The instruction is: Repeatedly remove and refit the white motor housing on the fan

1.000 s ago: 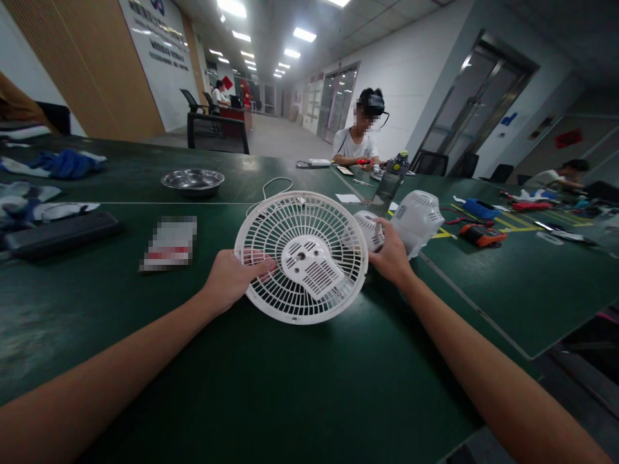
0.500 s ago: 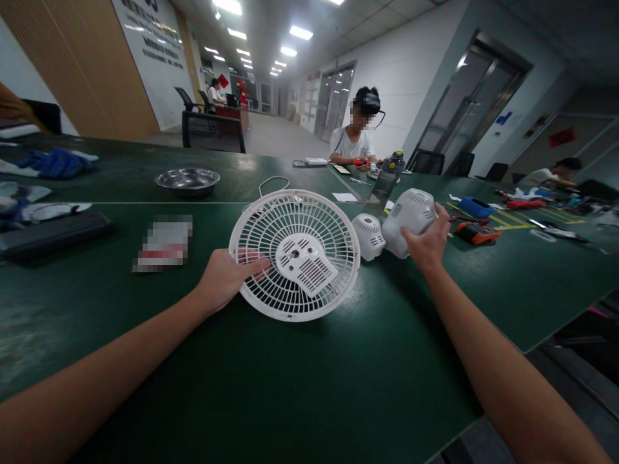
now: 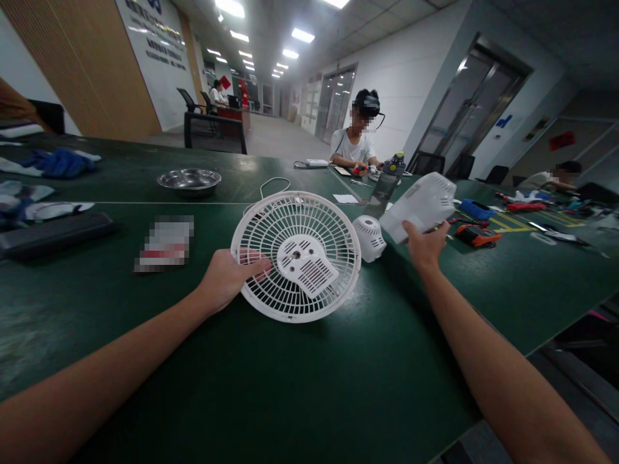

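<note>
A round white fan grille (image 3: 261,296) with a slotted plate at its centre is tilted above the green table (image 3: 232,386). Gripping its left rim is my left hand (image 3: 227,280), the thumb in front and fingers showing behind the bars. My right hand (image 3: 425,245) holds a white plastic housing (image 3: 420,203) from below, raised off the table. Between the grille and that housing stands a smaller white vented piece (image 3: 370,238), touched by neither hand. A pale cord lies behind the grille.
A bottle (image 3: 384,187) stands behind the housing. Metal bowl (image 3: 189,182), dark case (image 3: 55,235) and blue gloves (image 3: 62,163) lie left. An orange meter (image 3: 478,235) and blue tray (image 3: 476,207) are right. A person (image 3: 355,145) sits across the table.
My right hand has tipped and raised the white housing, which now shows a longer side. My left hand and the grille have barely moved.
</note>
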`<action>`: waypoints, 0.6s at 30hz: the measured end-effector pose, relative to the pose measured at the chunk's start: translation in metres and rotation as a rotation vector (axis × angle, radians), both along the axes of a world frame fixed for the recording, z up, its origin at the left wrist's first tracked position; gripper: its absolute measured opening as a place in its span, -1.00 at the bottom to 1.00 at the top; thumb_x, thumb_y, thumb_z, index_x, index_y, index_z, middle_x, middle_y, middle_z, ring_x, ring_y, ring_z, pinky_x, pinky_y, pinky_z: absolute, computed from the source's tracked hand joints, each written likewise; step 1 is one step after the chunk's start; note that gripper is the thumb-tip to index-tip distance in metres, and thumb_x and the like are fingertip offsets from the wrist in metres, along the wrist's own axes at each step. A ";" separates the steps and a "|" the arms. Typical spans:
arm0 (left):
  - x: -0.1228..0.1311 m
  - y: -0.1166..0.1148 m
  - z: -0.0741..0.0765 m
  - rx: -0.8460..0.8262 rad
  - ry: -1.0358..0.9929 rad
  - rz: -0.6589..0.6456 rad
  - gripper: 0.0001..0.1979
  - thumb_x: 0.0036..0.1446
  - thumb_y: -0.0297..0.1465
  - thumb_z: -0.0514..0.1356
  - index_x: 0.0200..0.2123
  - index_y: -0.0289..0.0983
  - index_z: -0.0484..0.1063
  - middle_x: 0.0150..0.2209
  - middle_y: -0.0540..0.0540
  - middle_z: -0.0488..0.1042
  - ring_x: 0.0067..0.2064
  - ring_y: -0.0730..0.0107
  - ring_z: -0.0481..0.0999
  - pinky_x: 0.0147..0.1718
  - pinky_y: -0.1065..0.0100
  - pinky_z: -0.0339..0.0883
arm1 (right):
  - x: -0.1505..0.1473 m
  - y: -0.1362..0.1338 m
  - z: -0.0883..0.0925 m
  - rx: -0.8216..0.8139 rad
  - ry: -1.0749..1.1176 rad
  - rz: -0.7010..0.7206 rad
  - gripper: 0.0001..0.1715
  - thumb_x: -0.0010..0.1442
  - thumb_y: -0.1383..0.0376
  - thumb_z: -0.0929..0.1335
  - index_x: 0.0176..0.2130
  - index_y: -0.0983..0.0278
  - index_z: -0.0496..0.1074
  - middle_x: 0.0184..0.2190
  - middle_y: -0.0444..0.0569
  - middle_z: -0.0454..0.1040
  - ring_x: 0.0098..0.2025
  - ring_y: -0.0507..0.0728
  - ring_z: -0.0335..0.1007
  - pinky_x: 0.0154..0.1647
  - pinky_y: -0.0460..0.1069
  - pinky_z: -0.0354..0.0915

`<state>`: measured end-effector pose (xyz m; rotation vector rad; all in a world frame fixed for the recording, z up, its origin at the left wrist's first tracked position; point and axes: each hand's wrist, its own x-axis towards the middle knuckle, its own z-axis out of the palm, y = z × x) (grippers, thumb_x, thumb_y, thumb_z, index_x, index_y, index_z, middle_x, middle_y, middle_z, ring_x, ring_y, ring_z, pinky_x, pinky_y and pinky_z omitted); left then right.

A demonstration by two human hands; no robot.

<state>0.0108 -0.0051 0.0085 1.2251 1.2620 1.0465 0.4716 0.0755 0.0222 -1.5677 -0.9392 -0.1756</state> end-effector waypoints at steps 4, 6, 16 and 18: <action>0.001 0.000 0.000 0.004 0.004 -0.002 -0.75 0.06 -0.36 0.45 -0.17 -0.26 0.60 -0.30 -0.13 0.71 -0.30 0.12 0.73 -0.31 0.15 0.65 | -0.026 -0.005 0.017 0.148 -0.062 0.113 -0.12 -0.07 0.00 0.52 0.11 0.24 0.20 0.03 0.21 0.53 0.00 0.36 0.56 0.05 0.25 0.43; 0.002 0.000 0.000 0.000 0.022 0.024 -0.77 0.06 -0.36 0.45 -0.20 -0.26 0.60 -0.32 -0.13 0.71 -0.32 0.14 0.73 -0.32 0.17 0.64 | -0.043 -0.009 0.018 0.116 -0.082 0.191 -0.07 -0.09 -0.01 0.54 0.13 0.25 0.19 0.01 0.20 0.55 -0.03 0.36 0.57 0.00 0.24 0.46; -0.001 0.005 -0.008 0.018 -0.032 0.013 -0.73 0.03 -0.36 0.47 -0.18 -0.25 0.60 -0.29 -0.14 0.71 -0.27 0.09 0.74 -0.25 0.10 0.65 | -0.065 -0.013 -0.002 -0.117 -0.110 0.320 0.02 -0.16 -0.04 0.58 0.16 0.24 0.24 -0.04 0.18 0.58 -0.07 0.39 0.57 0.01 0.30 0.46; -0.001 0.006 -0.009 0.028 -0.041 0.010 -0.72 0.03 -0.35 0.47 -0.17 -0.25 0.60 -0.28 -0.14 0.71 -0.27 0.08 0.74 -0.26 0.08 0.66 | -0.051 -0.012 0.001 -0.097 -0.105 0.272 0.03 -0.17 -0.04 0.58 0.17 0.26 0.24 -0.03 0.19 0.58 -0.08 0.38 0.57 0.02 0.30 0.45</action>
